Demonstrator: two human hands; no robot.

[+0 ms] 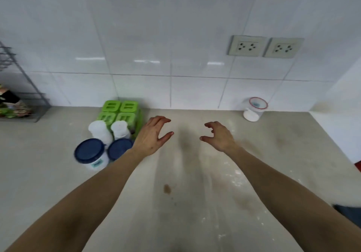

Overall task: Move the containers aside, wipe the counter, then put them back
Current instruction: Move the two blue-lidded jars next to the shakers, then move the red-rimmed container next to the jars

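Observation:
A cluster of containers stands left of centre on the grey counter: several green-lidded boxes against the wall, two white jars in front of them, and two blue-lidded tubs nearest me. My left hand hovers just right of the cluster, fingers spread, holding nothing. My right hand hangs open over the bare middle of the counter, fingers curled and apart. A lone clear jar with a red-rimmed lid stands by the wall at the right. The counter shows white powder specks and a brown stain.
A wire rack with packets stands at the far left against the tiled wall. Two wall sockets sit above the counter at the right. A white side wall bounds the counter on the right.

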